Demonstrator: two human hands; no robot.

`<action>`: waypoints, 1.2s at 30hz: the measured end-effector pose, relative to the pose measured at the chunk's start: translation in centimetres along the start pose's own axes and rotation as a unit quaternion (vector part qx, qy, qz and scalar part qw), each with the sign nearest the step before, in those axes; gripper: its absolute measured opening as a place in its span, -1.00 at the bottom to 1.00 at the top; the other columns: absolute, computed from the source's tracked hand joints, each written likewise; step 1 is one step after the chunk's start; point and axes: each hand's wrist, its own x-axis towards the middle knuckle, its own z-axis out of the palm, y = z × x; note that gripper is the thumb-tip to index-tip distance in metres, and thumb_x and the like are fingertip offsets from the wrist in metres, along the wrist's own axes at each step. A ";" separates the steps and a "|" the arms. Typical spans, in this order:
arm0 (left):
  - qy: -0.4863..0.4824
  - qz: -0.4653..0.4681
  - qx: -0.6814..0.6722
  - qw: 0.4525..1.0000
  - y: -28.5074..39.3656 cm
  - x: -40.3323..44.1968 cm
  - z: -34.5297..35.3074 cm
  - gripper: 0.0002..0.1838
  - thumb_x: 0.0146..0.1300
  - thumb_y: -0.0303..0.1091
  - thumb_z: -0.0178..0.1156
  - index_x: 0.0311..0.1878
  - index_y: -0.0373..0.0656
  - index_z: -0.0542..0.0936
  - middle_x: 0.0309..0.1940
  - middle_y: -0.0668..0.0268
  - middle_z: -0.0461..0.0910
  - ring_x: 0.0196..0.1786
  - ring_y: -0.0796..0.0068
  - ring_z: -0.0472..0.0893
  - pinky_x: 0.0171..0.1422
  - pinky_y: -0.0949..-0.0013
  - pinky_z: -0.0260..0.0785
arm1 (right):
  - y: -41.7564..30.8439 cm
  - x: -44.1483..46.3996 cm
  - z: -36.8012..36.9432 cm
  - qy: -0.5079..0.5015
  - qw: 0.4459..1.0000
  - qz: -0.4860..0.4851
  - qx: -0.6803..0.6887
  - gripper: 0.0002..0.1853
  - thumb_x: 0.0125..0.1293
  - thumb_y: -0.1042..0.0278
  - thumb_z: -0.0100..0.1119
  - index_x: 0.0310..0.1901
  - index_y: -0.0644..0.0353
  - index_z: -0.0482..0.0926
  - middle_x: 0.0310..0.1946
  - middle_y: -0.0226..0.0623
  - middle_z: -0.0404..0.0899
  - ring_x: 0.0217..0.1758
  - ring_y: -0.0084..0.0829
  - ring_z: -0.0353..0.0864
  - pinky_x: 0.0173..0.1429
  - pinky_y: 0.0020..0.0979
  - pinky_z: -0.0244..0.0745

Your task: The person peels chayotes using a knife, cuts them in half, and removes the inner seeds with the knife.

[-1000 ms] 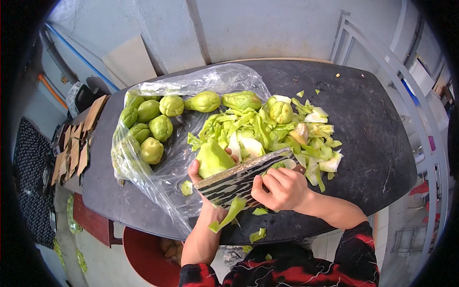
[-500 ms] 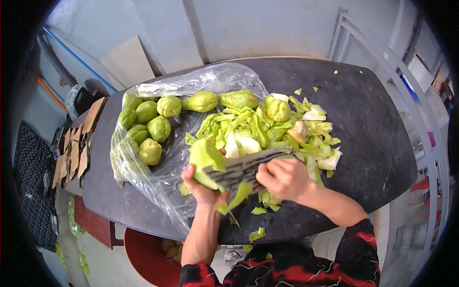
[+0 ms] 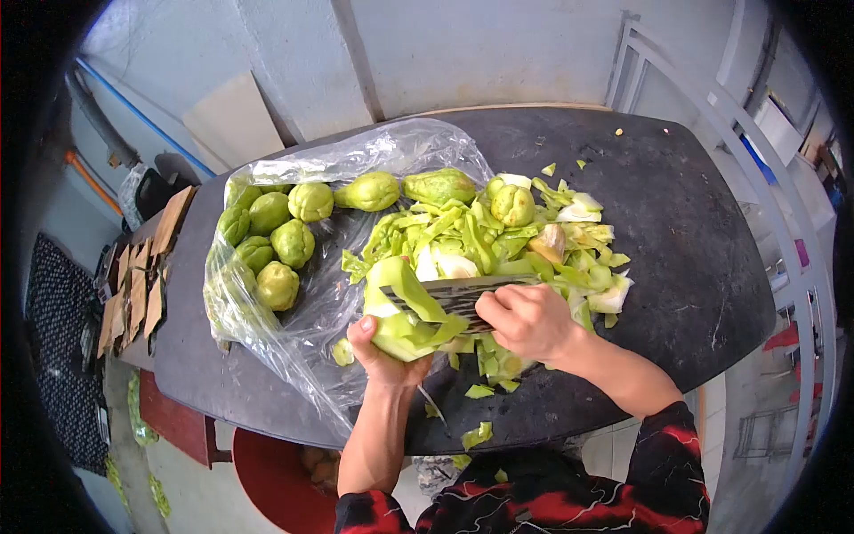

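Observation:
My left hand (image 3: 388,356) is wrapped round the underside of a pale green chayote (image 3: 391,311), partly peeled, with a wide strip of peel curling off it. In my right hand (image 3: 527,322) is a broad, dark-patterned knife (image 3: 454,301), its blade lying against the chayote's right side. My fingers hide its handle. Beyond the knife spreads a pile of green peelings (image 3: 445,227), with a whole chayote (image 3: 513,206) on top. Several unpeeled chayotes (image 3: 269,214) sit on a clear plastic bag (image 3: 311,356) at the left.
The dark table (image 3: 685,258) has small scraps (image 3: 478,434) near its front edge. Below that edge stands a red tub (image 3: 267,472) with brownish things inside. Pieces of cardboard (image 3: 138,285) lie at the left, and a grey metal railing (image 3: 738,116) runs along the right.
The knife has turned from low across the chayote to its right side, and the peel strip has lifted and curled. My left hand has rolled under the chayote.

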 end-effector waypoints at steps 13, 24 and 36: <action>-0.040 -0.055 -0.043 0.997 0.2 0.0 0.5 0.02 -0.02 0.32 0.19 0.46 -0.09 0.29 0.08 0.12 0.53 -0.19 0.11 0.62 -0.40 0.21 0.43 | 0.7 -0.1 1.0 0.006 0.998 0.058 -0.037 -0.86 0.04 0.54 0.19 -0.36 0.14 0.44 -0.62 -0.38 0.46 -0.53 -0.34 0.62 -0.51 -0.31 0.53; -0.031 -0.086 -0.098 0.991 0.4 -0.1 -0.5 -0.07 -0.01 0.34 0.20 0.37 -0.06 0.37 0.02 0.12 0.55 -0.20 0.10 0.58 -0.30 0.15 0.40 | 0.6 0.0 -0.6 -0.073 0.989 0.125 -0.009 -0.84 0.13 0.53 0.19 -0.28 0.16 0.42 -0.58 -0.23 0.55 -0.49 -0.13 0.66 -0.43 -0.18 0.57; 0.110 0.001 -0.126 0.986 0.7 1.0 -0.8 -0.22 0.06 0.18 0.14 0.27 -0.18 0.48 0.10 0.08 0.59 0.09 0.06 0.60 0.24 -0.06 0.41 | -0.3 0.4 -1.6 -0.002 0.999 0.017 -0.043 -0.92 0.16 0.45 0.16 -0.32 0.14 0.46 -0.61 -0.43 0.45 -0.54 -0.45 0.61 -0.52 -0.41 0.53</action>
